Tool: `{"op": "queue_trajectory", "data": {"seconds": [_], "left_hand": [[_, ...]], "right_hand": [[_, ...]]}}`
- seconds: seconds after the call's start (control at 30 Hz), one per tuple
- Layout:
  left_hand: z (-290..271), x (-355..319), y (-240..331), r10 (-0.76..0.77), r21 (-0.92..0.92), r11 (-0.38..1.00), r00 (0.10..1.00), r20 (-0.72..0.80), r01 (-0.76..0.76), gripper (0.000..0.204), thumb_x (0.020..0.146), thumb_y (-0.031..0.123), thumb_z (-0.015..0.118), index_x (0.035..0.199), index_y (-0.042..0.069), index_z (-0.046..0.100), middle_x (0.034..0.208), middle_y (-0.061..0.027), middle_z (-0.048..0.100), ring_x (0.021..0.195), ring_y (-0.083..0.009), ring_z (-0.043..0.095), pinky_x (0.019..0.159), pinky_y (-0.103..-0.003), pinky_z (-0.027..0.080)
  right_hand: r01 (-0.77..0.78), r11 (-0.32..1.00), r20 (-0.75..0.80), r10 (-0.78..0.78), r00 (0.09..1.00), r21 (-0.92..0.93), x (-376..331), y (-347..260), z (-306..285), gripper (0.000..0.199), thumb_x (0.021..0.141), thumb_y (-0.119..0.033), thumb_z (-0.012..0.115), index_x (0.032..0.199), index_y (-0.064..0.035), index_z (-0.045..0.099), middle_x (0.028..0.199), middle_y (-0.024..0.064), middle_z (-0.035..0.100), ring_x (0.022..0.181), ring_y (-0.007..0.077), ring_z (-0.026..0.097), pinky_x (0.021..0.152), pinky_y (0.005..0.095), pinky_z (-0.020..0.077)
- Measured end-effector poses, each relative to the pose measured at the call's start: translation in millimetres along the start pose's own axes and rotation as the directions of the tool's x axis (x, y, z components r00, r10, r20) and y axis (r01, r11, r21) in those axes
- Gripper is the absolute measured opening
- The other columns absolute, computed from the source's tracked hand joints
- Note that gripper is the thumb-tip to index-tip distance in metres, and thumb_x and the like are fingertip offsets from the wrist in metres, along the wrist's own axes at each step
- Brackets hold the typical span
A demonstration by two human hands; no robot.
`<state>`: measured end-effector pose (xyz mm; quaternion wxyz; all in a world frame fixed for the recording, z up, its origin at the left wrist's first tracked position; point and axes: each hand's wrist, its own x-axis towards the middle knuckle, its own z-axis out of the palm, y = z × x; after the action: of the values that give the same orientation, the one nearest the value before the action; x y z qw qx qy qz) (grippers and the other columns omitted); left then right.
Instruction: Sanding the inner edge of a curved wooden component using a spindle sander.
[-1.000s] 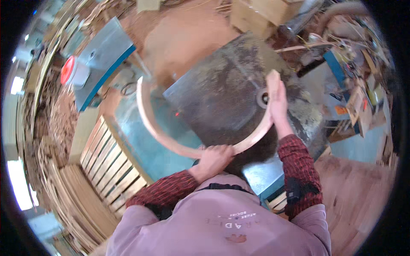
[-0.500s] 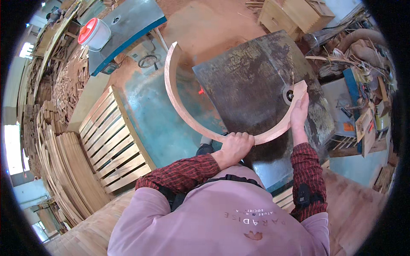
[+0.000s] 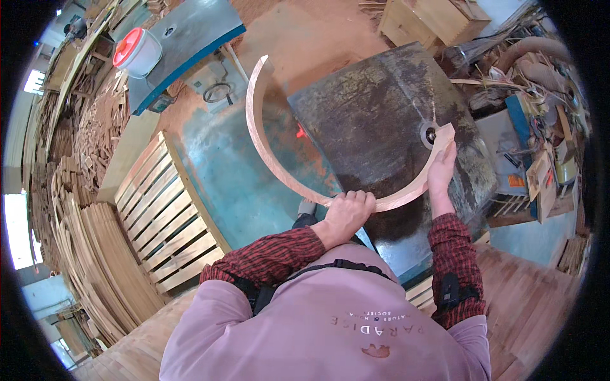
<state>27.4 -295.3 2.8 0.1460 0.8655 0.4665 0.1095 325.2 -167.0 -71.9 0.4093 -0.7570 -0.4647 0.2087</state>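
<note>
A pale curved wooden piece (image 3: 267,162), shaped like a large open arc, spans from the left over the dark machine table (image 3: 375,114). Around its lower middle, my left hand (image 3: 346,214) is closed with the fingers wrapped over the wood. Near the arc's right end, my right hand (image 3: 441,171) grips the outer side, its fingers partly hidden by the wood. That right end lies beside the round cutter spindle (image 3: 430,134) set in the table. The left end juts out past the table's edge, over the blue-green floor.
A second machine table with a blue edge (image 3: 190,41) stands far left, carrying a white bucket with a red lid (image 3: 136,54). Slatted wood (image 3: 168,216) and stacked curved pieces (image 3: 111,254) are at left. Wooden boxes (image 3: 432,25) stand at the back right, a cluttered bench (image 3: 515,165) at right.
The arc has turned slightly, its left end moving a little up and to the right. Both hands keep their hold and have shifted only slightly.
</note>
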Motion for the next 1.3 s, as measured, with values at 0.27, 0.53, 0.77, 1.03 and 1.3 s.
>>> {"op": "queue_trajectory", "data": {"seconds": [0.27,0.53,0.77,1.03,1.3], "left_hand": [[5,-16,-15,0.078,-0.045,0.996,0.997,-0.011,-0.079,0.014,0.091,0.019,0.065,0.087,0.008,0.058,0.080,-0.0103,0.066,0.073,-0.0300,0.072,0.066,-0.044,0.056],[-3,-46,-24,0.136,-0.109,0.986,0.989,0.052,-0.130,0.010,0.089,0.018,0.066,0.085,0.010,0.061,0.077,-0.0118,0.068,0.068,-0.0320,0.071,0.056,-0.046,0.055],[-84,-18,-20,0.179,-0.129,0.975,0.983,-0.029,-0.182,0.027,0.089,0.026,0.074,0.078,0.008,0.058,0.073,-0.0134,0.066,0.062,-0.0376,0.067,0.054,-0.049,0.051],[-227,60,59,0.223,-0.364,0.848,0.883,-0.413,-0.384,0.029,0.082,0.010,0.083,0.103,-0.002,0.068,0.081,-0.0163,0.070,0.068,-0.0287,0.070,0.061,-0.037,0.053],[-217,72,81,0.143,-0.886,0.027,0.879,-0.454,-0.462,0.034,0.087,0.010,0.084,0.115,-0.003,0.069,0.100,-0.0043,0.076,0.092,-0.0134,0.070,0.081,-0.032,0.055]], "right_hand": [[0.008,0.999,-0.102,-0.012,0.995,-0.035,-26,-5,2,0.057,0.105,-0.003,0.049,0.160,-0.0025,0.035,0.162,0.0219,0.045,0.150,0.0338,0.044,0.123,0.0389,0.0332],[0.001,0.998,-0.162,0.009,0.987,0.060,-74,-22,1,0.056,0.106,-0.010,0.049,0.160,-0.0044,0.035,0.157,0.0225,0.050,0.142,0.0366,0.052,0.117,0.0422,0.0405],[-0.125,0.646,-0.050,0.245,0.968,0.753,-79,-53,-44,0.068,0.110,-0.045,0.049,0.163,-0.0040,0.034,0.154,0.0155,0.054,0.136,0.0255,0.056,0.110,0.0384,0.0441],[-0.528,0.333,0.530,0.094,0.843,0.781,-107,-120,-43,0.045,0.109,-0.042,0.052,0.135,-0.0062,0.058,0.119,0.0074,0.072,0.101,0.0180,0.070,0.081,0.0337,0.0591],[-0.569,-0.239,0.560,-0.108,0.821,0.787,-115,-180,-105,0.076,0.104,-0.064,0.046,0.150,-0.0040,0.048,0.146,0.0201,0.060,0.132,0.0372,0.059,0.112,0.0568,0.0463]]}}
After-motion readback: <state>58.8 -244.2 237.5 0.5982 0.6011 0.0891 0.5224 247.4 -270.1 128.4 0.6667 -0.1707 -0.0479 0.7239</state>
